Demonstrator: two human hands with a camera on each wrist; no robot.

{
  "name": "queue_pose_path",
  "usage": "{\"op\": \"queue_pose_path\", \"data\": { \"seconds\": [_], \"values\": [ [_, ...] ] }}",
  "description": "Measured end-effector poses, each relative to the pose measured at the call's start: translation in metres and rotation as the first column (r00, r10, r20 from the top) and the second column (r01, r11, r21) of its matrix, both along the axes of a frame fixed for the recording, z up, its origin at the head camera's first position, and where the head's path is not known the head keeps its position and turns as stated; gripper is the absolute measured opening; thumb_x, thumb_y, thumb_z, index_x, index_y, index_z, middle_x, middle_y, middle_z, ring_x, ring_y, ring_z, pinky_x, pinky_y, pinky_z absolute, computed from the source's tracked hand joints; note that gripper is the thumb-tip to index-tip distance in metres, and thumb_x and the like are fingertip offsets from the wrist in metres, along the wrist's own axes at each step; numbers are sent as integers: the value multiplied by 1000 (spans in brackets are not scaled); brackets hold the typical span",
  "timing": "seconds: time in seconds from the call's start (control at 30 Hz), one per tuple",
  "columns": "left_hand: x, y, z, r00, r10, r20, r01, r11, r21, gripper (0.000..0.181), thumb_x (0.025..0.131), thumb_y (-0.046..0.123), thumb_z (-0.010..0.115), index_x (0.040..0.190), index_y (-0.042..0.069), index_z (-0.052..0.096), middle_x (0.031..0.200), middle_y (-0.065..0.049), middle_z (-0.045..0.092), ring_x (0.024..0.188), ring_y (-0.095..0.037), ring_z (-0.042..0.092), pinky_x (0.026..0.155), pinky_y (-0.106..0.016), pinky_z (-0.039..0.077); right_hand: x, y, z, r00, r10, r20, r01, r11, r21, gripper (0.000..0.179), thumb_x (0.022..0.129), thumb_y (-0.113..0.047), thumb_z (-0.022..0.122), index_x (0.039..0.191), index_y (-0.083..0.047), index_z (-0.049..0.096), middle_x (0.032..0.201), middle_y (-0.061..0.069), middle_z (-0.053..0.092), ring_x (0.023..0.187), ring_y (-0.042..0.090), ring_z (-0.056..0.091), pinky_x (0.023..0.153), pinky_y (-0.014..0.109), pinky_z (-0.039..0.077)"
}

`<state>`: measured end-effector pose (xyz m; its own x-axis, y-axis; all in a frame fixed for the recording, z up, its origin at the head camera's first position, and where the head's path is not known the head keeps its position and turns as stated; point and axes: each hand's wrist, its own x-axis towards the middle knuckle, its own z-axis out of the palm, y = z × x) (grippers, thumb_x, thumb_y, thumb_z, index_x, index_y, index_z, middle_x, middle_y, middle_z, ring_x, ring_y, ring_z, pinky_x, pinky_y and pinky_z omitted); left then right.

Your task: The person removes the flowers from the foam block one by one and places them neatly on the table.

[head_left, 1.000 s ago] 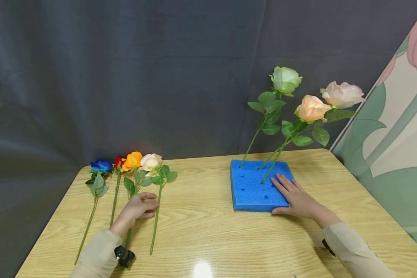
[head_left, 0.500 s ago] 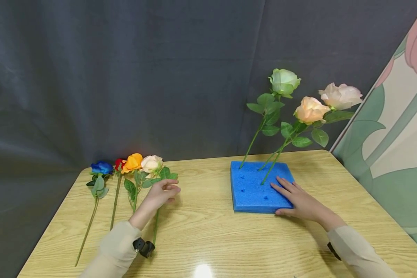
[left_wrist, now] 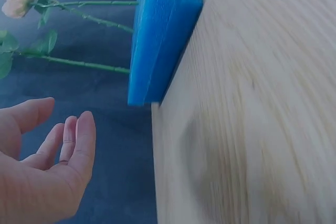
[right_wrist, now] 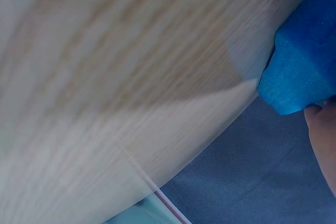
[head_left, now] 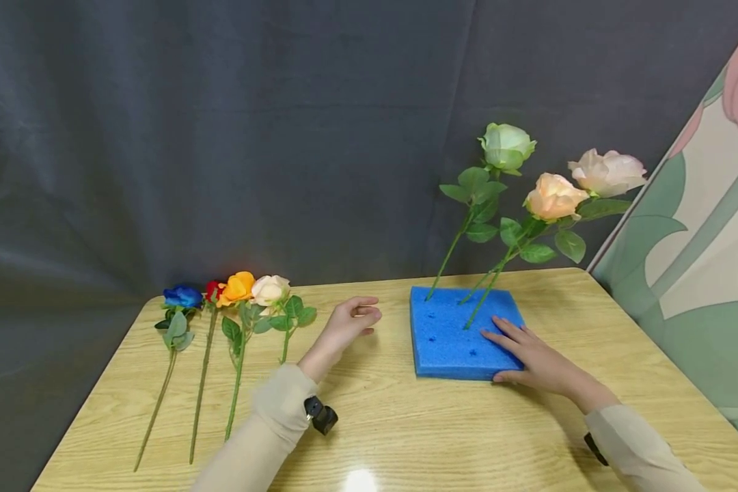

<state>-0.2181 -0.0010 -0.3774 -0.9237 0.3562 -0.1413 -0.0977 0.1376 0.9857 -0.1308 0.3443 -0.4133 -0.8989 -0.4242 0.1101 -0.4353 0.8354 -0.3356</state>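
Observation:
My left hand [head_left: 342, 326] hovers over the table between the lying roses and the foam block, its fingers loosely bent and nothing in them. In the left wrist view its thumb and fingers [left_wrist: 84, 145] stand apart, short of the blue foam block [left_wrist: 163, 30]. On the right front corner of that blue foam block [head_left: 449, 359] my right hand [head_left: 541, 365] rests, fingers spread straight over the top and thumb by the front edge. Stuck into the block are a pale green rose [head_left: 507, 147], a peach rose [head_left: 555, 197] and a pale pink rose [head_left: 609, 173], all leaning right.
At the table's left lie a blue rose [head_left: 182, 296], a red rose [head_left: 213, 292], an orange rose [head_left: 236, 288] and a cream rose [head_left: 270, 290], the last partly behind my left sleeve. Small holes dot the foam top. A dark curtain [head_left: 344, 137] hangs behind the table [head_left: 406, 430].
My left hand has moved right, from over the orange and cream rose stems toward the foam block, carrying nothing. My right hand has stayed on the block, shifting slightly.

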Motion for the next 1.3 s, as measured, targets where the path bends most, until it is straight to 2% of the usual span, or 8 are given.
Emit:
{"op": "queue_pose_path", "data": {
  "seconds": [0.17, 0.37, 0.7, 1.0, 1.23, 1.3],
  "values": [
    [-4, 23, -3, 1000, -16, -10, 17, 999, 41, 37, 95, 8, 55, 131, -1, 52, 120, -22, 58, 114, -35, 57, 94, -39, 55, -2, 0, 1, 1000, 13, 2, -13, 1000, -19, 72, 76, -39, 77, 137, -12, 49, 148, 29, 33, 129, 58, 34, 98, 72, 31],
    [-6, 46, -5, 998, -16, -57, 21, 996, 84, 39, 95, 7, 56, 132, -4, 52, 124, -25, 57, 114, -33, 59, 96, -38, 54, -4, 1, 2, 999, 32, -9, -32, 999, -41, 71, 73, -35, 80, 132, -9, 52, 143, 34, 34, 124, 63, 34, 93, 75, 35],
    [-10, 65, -10, 992, -17, -129, 29, 996, 89, 41, 95, 6, 53, 135, -3, 48, 137, -24, 51, 126, -36, 51, 104, -42, 48, -9, 4, 1, 998, 63, -19, -64, 992, -105, 65, 71, -27, 83, 126, -8, 56, 140, 35, 36, 122, 64, 34, 89, 73, 36],
    [-10, 78, -16, 996, -3, -92, 14, 993, 118, 44, 95, 2, 50, 139, -1, 45, 143, -21, 46, 134, -37, 44, 109, -43, 43, -11, 13, 3, 998, 69, -11, -70, 992, -110, 62, 68, -19, 83, 124, -12, 58, 140, 34, 37, 121, 64, 34, 87, 72, 37],
    [-9, 88, -19, 995, -17, -97, 26, 996, 88, 47, 95, -2, 46, 142, -1, 40, 147, -18, 43, 136, -34, 41, 110, -42, 43, -13, 21, 3, 996, 72, -59, -77, 994, -77, 67, 60, -5, 82, 122, -14, 58, 137, 34, 38, 118, 63, 38, 85, 70, 41],
    [-9, 91, -20, 995, -22, -93, 29, 997, 74, 49, 95, -2, 45, 144, 2, 39, 149, -16, 41, 138, -33, 39, 110, -42, 42, -14, 22, 2, 996, 70, -63, -75, 993, -86, 69, 59, -1, 80, 123, -13, 57, 138, 34, 37, 119, 62, 38, 88, 70, 39]
  ]
}}
